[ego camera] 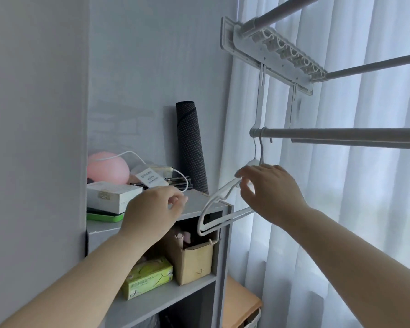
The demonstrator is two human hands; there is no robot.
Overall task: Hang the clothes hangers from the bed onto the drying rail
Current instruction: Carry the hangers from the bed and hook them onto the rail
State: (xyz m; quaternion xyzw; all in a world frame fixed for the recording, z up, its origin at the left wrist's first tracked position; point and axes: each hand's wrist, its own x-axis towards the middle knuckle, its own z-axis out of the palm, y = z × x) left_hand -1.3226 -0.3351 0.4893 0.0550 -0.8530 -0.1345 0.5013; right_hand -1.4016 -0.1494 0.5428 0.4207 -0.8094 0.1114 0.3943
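Two white hangers (223,200) hooked on lower drying rail (341,133) near its left end, bodies tilted toward shelf unit (223,245). Right hand (270,188) pinching hanger shoulders just below hooks. Left hand (152,211) loosely curled, grasping nothing, hovering before shelf top. Sheer curtain (341,209) behind rail.

Right hand (268,188) pinches white hangers (219,197) hooked on the drying rail (341,133); left hand (152,209) hovers empty.
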